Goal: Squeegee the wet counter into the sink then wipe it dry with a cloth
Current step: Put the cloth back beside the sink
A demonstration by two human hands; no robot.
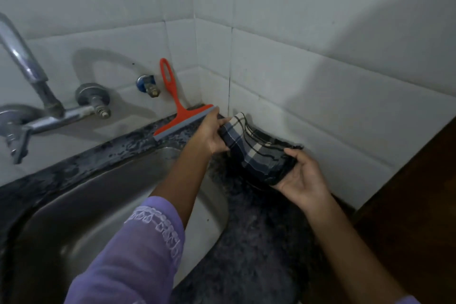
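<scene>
RISK: the dark blue and white checked cloth (256, 148) could bump the orange plastic squeegee (180, 111) leaning on the wall, so it slides into the steel sink (81, 195) | HANDS: left hand (209, 136) and right hand (299, 177) each grip a cloth end near the corner | PLACE: dark speckled stone counter (261, 242), drops still show behind sink; white wall tiles (308, 86), dim room

Setting: home kitchen, sink corner. Evidence: stainless steel sink (103, 205) sunk into a dark speckled stone counter (259, 242); white tiled walls (308, 69) meeting in a corner; wall-mounted chrome tap (29, 76); orange squeegee (177, 111) leaning against the tiles.
</scene>
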